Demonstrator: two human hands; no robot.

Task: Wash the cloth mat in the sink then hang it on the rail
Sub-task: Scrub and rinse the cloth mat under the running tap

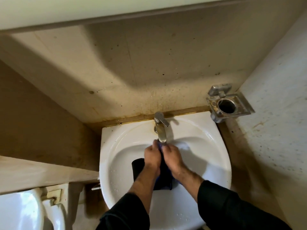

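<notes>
Both hands, left hand [152, 155] & right hand [172, 156], grip the dark navy-black cloth mat [163, 178], fingers curled round its top edge under the chrome mixer tap's spout [160, 130], w/ the rest hanging down into the white ceramic oval sink [214, 146]. Prob. scrubbing stage: rub fabric against itself, work down the length, keep it over the bowl so drips stay in. Rail not in view.

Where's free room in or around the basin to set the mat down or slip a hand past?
Free: bare sink bowl right of the right hand, and a narrower strip left of the mat. Crowded: under the tap, where the left hand and right hand bunch the mat.
</notes>
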